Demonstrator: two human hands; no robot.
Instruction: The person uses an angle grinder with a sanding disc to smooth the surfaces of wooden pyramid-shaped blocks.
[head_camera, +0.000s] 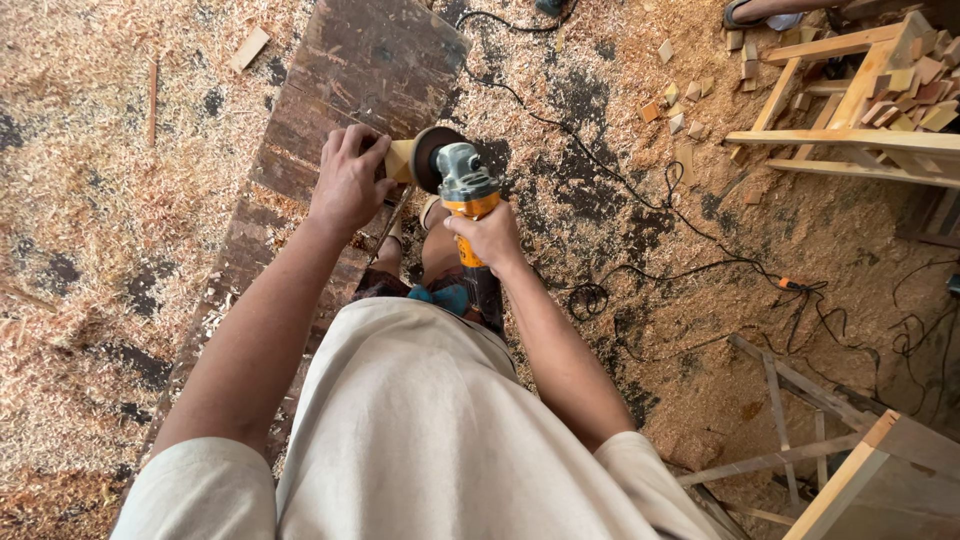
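Left hand (347, 180) grip clamped on small wood block (399, 160), pressed to grinder disc, right hand (487, 235) grip clamped on angle grinder (462, 185), sawdust-covered floor (90, 200)

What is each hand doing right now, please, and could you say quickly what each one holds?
Left hand: closed on a small wooden block, held against the sanding disc.
Right hand: closed around the body of the angle grinder.

the person wears a loose, short-sleeved beige shirt, patterned dark shorts and sandals; forearms bare.
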